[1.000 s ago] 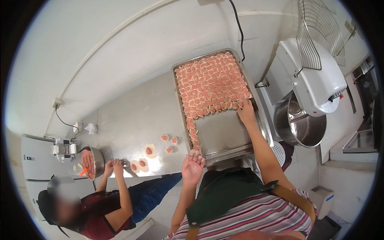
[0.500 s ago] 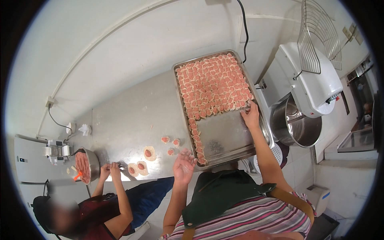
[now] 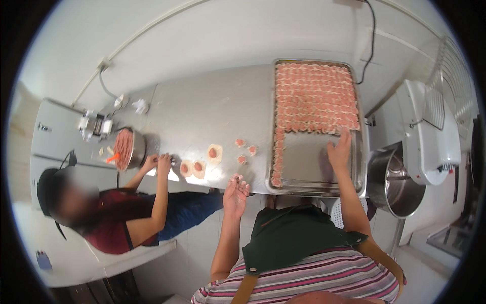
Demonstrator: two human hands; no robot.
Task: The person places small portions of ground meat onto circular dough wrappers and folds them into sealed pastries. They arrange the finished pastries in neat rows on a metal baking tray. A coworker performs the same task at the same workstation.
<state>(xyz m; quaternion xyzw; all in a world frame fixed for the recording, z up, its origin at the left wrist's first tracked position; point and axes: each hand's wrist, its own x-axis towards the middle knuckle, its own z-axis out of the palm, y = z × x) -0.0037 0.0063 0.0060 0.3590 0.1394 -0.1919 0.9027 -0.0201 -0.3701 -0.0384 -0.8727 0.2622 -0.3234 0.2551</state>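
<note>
Rows of dumplings [image 3: 316, 96] with pink meat filling showing at the top pack the far part of a metal tray [image 3: 309, 157]. A single column of them runs down the tray's left side. My right hand [image 3: 340, 151] reaches over the tray, fingertips at the front row near the right side, thumb held apart; nothing shows in its grasp. My left hand [image 3: 236, 196] is raised palm up at the table's near edge, fingers loosely curled and holding nothing visible. Beyond it, several finished dumplings [image 3: 242, 159] sit loose on the steel table.
Left of the loose dumplings lie wrappers [image 3: 214, 153] topped with meat. A co-worker's hands [image 3: 159, 163] work beside a bowl of meat filling [image 3: 132, 149]. A small metal machine [image 3: 94, 125] stands farther left. To the tray's right is a mixer [image 3: 422, 131] with a steel bowl [image 3: 395, 182].
The view has swung, shifting the scene rightward. My right thumb and fingers look farther apart at the front row. My left hand stays palm up, its fingers more curled.
</note>
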